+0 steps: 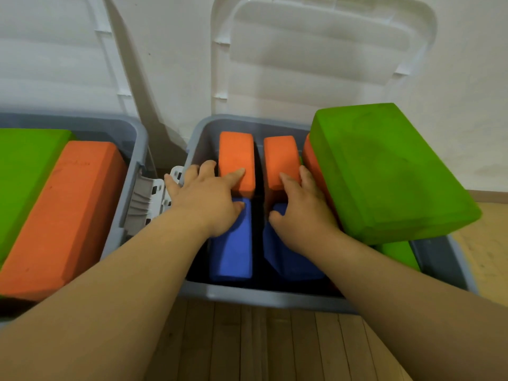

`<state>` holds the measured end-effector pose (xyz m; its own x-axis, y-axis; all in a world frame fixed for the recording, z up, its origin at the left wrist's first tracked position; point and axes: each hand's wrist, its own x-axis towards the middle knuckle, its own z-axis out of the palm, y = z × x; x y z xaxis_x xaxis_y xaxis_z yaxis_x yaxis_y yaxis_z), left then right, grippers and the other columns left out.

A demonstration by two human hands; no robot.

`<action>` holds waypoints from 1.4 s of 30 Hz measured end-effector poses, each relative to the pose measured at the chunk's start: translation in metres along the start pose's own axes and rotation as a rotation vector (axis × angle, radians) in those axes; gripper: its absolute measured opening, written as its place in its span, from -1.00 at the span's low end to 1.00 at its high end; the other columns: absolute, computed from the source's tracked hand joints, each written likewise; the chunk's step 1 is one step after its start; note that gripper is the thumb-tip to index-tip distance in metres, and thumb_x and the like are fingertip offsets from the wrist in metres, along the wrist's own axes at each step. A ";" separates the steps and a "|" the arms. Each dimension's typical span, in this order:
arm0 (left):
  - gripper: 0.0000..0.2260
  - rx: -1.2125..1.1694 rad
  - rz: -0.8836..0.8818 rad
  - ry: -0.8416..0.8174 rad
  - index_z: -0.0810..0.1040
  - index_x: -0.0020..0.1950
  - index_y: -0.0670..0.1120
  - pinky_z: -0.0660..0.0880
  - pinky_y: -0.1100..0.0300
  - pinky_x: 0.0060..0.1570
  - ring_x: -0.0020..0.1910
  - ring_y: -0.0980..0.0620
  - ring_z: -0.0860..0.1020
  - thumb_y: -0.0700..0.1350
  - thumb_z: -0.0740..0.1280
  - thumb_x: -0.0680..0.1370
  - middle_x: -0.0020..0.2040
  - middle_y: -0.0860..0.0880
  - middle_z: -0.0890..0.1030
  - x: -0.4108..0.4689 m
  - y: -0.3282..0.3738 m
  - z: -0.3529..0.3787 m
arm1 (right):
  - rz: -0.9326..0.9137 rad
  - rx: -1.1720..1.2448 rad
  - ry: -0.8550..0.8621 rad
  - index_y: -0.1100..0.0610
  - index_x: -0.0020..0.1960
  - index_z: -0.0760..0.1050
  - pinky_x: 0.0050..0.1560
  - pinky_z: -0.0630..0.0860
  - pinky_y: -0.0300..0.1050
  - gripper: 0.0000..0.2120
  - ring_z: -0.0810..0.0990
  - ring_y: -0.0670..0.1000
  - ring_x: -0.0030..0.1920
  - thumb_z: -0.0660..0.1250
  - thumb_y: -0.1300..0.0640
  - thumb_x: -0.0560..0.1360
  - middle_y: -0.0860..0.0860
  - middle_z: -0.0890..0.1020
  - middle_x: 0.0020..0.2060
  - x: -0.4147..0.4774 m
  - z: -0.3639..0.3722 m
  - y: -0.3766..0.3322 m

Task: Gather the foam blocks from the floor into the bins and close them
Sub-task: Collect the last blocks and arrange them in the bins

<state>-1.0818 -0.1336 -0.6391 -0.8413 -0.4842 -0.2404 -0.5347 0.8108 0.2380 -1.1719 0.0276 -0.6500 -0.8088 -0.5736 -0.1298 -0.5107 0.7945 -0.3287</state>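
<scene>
**Wooden floor, white wall, two open bins: packing well on, closing not begun**

Wooden floor [261,345] runs up to a white wall [178,50], and two grey bins stand side by side against it. Both lids lean open on the wall: the left lid [55,50] and the right lid [316,50].

The left bin [137,149] already holds a green block [24,171] and a long orange block [63,215], which rise to about its rim.

The right bin [261,296] holds two orange blocks [236,155] standing at the back and two blue blocks [233,251] in front of them. A large green block [384,171] lies tilted over the bin's right side, well above the rim.

The left hand [203,199] lies flat with fingers spread. Its forefinger is on the left orange block and its thumb on the blue one below. The right hand [302,213] rests the same way on the right pair. Neither hand grips anything, and both seem to be pressing the blocks into place.

Most of the gathering looks done. The tilted green block likely has to settle lower before that lid can shut, and both lids remain to be closed. Only a narrow strip of floor shows, so I cannot tell whether any blocks remain on it.
</scene>
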 end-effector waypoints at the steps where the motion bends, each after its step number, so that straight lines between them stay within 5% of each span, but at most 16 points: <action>1: -0.35 0.005 0.018 0.004 0.03 0.61 0.39 -0.14 -0.45 0.51 0.63 -0.21 -0.06 0.29 0.28 0.59 0.66 -0.05 -0.01 -0.002 -0.003 -0.003 | -0.001 -0.013 0.027 0.04 0.63 0.18 0.59 0.02 -0.05 -0.23 0.03 0.15 0.63 0.42 -0.01 0.51 0.14 -0.04 0.65 -0.003 -0.002 -0.001; 6: -0.37 0.062 0.050 -0.009 0.12 0.58 0.41 -0.16 -0.38 0.54 0.62 -0.31 -0.15 0.28 0.33 0.57 0.68 -0.02 -0.15 -0.011 -0.020 -0.014 | -0.058 -0.052 0.113 0.08 0.39 0.45 0.43 0.33 0.07 -0.46 0.36 0.21 0.39 0.44 -0.02 0.45 0.11 0.33 0.42 -0.019 -0.005 -0.007; 12: -0.28 0.069 -0.022 -0.126 0.06 0.59 0.43 -0.06 -0.38 0.54 0.60 -0.36 -0.08 0.29 0.38 0.53 0.68 -0.03 -0.18 -0.014 -0.022 -0.017 | -0.191 -0.094 0.032 0.03 0.49 0.38 0.41 0.35 0.09 -0.39 0.36 0.18 0.40 0.42 -0.07 0.49 0.05 0.31 0.48 -0.021 0.004 -0.017; 15: -0.20 0.082 -0.024 -0.162 0.03 0.59 0.42 0.01 -0.35 0.53 0.59 -0.35 -0.06 0.27 0.44 0.49 0.67 -0.03 -0.17 -0.015 -0.022 -0.020 | -0.275 -0.113 0.004 -0.04 0.58 0.29 0.48 0.26 0.15 -0.31 0.23 0.19 0.51 0.40 -0.08 0.49 0.05 0.21 0.59 -0.015 0.006 -0.021; 20: -0.07 0.126 -0.032 -0.194 0.00 0.59 0.44 0.11 -0.35 0.50 0.59 -0.33 -0.04 0.30 0.53 0.40 0.66 0.01 -0.22 -0.013 -0.033 -0.024 | -0.260 -0.198 -0.178 -0.27 0.64 -0.09 0.61 -0.07 0.23 -0.09 -0.25 0.21 0.63 0.36 -0.34 0.47 -0.02 -0.26 0.65 0.006 0.007 -0.022; 24: -0.01 0.138 -0.071 -0.234 -0.08 0.58 0.45 0.16 -0.35 0.49 0.60 -0.34 -0.04 0.31 0.54 0.37 0.66 0.00 -0.25 -0.011 -0.043 -0.021 | -0.221 -0.188 -0.247 -0.35 0.61 -0.21 0.60 -0.15 0.27 -0.06 -0.32 0.22 0.62 0.31 -0.45 0.44 -0.03 -0.33 0.63 0.017 0.012 -0.023; 32: 0.02 0.158 -0.061 -0.375 -0.14 0.57 0.48 0.19 -0.38 0.49 0.60 -0.38 -0.07 0.38 0.52 0.36 0.65 -0.03 -0.31 0.001 -0.050 -0.023 | -0.160 -0.144 -0.372 -0.40 0.59 -0.22 0.60 0.00 0.24 -0.13 -0.22 0.19 0.64 0.25 -0.42 0.49 -0.06 -0.30 0.64 0.020 0.013 -0.021; 38: 0.01 0.258 0.057 -0.318 -0.12 0.61 0.41 -0.08 -0.44 0.52 0.60 -0.38 -0.30 0.49 0.43 0.34 0.59 -0.02 -0.49 -0.004 -0.057 -0.021 | -0.148 -0.202 -0.235 -0.11 0.67 -0.05 0.61 0.05 0.09 -0.26 0.02 0.14 0.64 0.18 -0.19 0.58 -0.07 -0.08 0.67 0.016 0.019 -0.012; 42: 0.01 0.373 0.300 -0.198 -0.04 0.68 0.18 -0.19 -0.45 0.51 0.62 -0.25 -0.33 0.52 0.34 0.39 0.65 0.03 -0.35 -0.002 -0.058 -0.018 | -0.069 -0.201 -0.118 0.01 0.64 0.12 0.54 0.20 0.03 -0.33 0.23 0.22 0.55 0.24 -0.07 0.59 0.08 0.07 0.63 0.014 0.013 -0.013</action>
<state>-1.0511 -0.1855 -0.6351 -0.9030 -0.1699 -0.3947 -0.1768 0.9841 -0.0190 -1.1732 0.0068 -0.6602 -0.7364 -0.6376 -0.2260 -0.6207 0.7697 -0.1492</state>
